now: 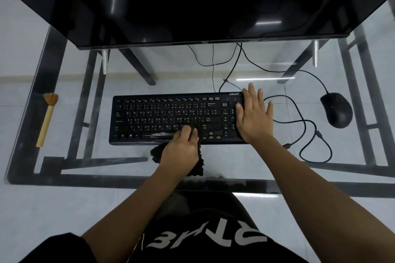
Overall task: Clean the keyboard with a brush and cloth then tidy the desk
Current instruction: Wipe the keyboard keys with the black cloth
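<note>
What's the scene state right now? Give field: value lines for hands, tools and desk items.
left hand: grips the black cloth, pressing it on the lower middle keys of the keyboard
right hand: flat, fingers straight, on the number-pad end of the keyboard
brush: lying on the glass desk, left of the keyboard, apart from it, untouched
mouse: on the desk, right of the keyboard
monitor: behind the keyboard, screen dark
stage: cloth wipe
</note>
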